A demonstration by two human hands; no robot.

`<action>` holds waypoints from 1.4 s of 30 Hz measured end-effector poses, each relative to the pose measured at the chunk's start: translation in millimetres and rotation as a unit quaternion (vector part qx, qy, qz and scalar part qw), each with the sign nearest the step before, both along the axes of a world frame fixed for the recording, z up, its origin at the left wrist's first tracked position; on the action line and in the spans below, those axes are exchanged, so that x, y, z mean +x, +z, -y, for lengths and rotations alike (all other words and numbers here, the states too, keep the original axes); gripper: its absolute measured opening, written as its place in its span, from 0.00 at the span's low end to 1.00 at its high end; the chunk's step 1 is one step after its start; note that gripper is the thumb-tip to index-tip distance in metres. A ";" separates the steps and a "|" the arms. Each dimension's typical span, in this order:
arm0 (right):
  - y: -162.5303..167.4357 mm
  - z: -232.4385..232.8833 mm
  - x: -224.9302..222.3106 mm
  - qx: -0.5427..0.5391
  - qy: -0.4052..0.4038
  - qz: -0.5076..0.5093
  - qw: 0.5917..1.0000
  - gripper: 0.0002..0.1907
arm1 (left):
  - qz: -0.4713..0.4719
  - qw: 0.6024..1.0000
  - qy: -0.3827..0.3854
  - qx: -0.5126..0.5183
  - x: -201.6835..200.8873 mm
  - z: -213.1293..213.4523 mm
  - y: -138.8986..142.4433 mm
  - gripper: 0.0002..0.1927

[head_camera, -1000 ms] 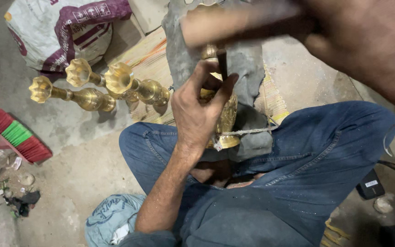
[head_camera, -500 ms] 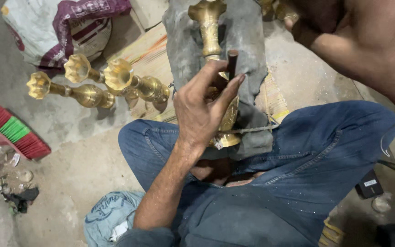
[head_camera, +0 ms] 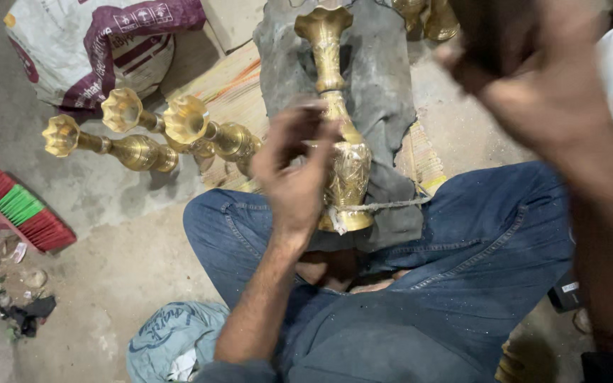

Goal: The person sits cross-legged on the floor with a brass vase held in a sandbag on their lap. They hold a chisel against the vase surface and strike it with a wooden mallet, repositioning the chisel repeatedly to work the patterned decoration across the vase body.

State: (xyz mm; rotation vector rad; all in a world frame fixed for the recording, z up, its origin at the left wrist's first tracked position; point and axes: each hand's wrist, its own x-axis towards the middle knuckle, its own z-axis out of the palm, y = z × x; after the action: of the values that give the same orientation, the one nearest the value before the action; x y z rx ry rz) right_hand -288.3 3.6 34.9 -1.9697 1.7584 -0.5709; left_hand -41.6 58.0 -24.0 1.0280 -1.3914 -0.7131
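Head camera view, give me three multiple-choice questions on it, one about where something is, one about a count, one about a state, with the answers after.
1. Where does the brass vase under the left hand lie?
A. on a grey cloth across the lap
B. inside the printed sack
C. on the red and green brush

2. How many brass vases lie together on the floor to the left?
A. one
B. three
C. six

3. How is the vase on the cloth placed?
A. standing upright
B. hanging from a hook
C. lying down, a cord round its base

Answers: 1 A, the grey cloth shows under and around it. 2 B, three flared mouths are visible there. 3 C, it lies lengthwise and the cord crosses near its foot.
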 end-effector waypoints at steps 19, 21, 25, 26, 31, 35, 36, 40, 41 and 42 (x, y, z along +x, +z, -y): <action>-46.7 -16.2 77.9 0.120 0.047 0.050 0.990 0.41 | -0.249 0.961 0.106 0.052 -1.7 -20.6 -22.7 0.13; -45.3 -14.7 66.6 0.120 0.025 0.124 0.985 0.37 | -0.183 0.980 0.052 0.065 12.2 -13.8 -17.0 0.13; -49.9 -20.7 41.0 0.131 -0.056 0.137 0.980 0.28 | -0.064 0.991 -0.090 0.081 30.2 -1.4 -9.7 0.14; -51.5 -24.0 35.2 0.086 -0.058 0.107 0.989 0.28 | -0.039 0.987 -0.134 0.079 30.4 3.7 -8.9 0.16; -56.0 -46.9 16.2 -0.147 -0.008 0.069 0.987 0.24 | 0.197 0.964 -0.180 -0.004 21.7 33.9 -5.7 0.19; -51.8 -59.3 10.7 -0.187 -0.011 0.057 0.981 0.21 | 0.220 0.952 -0.199 -0.080 26.9 39.8 3.5 0.19; -49.3 -60.8 9.2 -0.194 -0.008 0.063 0.979 0.22 | 0.226 0.950 -0.199 -0.078 26.7 40.1 6.4 0.19; -38.1 -61.6 3.3 -0.259 -0.020 -0.040 0.965 0.19 | 0.217 0.954 -0.207 0.000 23.9 39.1 18.5 0.19; -34.9 -61.6 1.2 -0.261 -0.023 -0.063 0.963 0.18 | 0.205 0.956 -0.205 0.045 23.1 36.3 20.9 0.19; -31.9 -60.9 -1.2 -0.267 -0.028 -0.085 0.960 0.17 | 0.221 0.954 -0.202 0.022 21.9 35.0 22.8 0.19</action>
State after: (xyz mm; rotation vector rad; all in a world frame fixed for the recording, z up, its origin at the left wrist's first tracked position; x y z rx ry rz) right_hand -289.6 64.5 3.0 -2.3893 1.9127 -1.0084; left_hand -19.8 23.0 -1.2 0.9837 -2.0204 -0.8435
